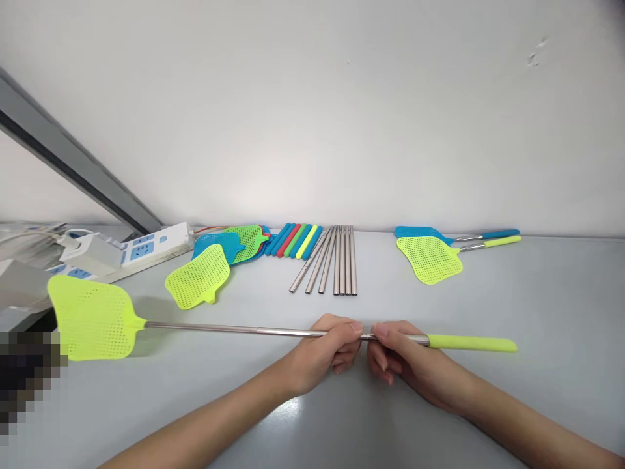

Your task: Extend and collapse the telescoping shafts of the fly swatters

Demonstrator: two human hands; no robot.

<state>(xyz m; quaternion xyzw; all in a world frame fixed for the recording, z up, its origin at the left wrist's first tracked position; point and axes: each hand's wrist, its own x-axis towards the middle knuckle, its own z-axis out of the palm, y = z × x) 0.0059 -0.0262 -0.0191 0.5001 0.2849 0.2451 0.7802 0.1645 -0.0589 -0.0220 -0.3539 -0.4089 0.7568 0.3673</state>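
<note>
Long yellow fly swatter [283, 332] held crosswise over the grey table [561, 391], head [100, 319] to the left, handle [472, 343] to the right. I see the left hand [319, 355] closed round its metal rod, the right hand [407, 352] pinching the rod just beside the handle. Step, as I judge it: working the rod's joint. Next move seems to call for both grips kept in line. Fingers partly hide the joint; head blurred; full extension, can't tell. Lower-left corner pixelated.

There are three handled swatters [95, 319], seven bare metal rods [353, 267] and two hands [317, 355].
</note>
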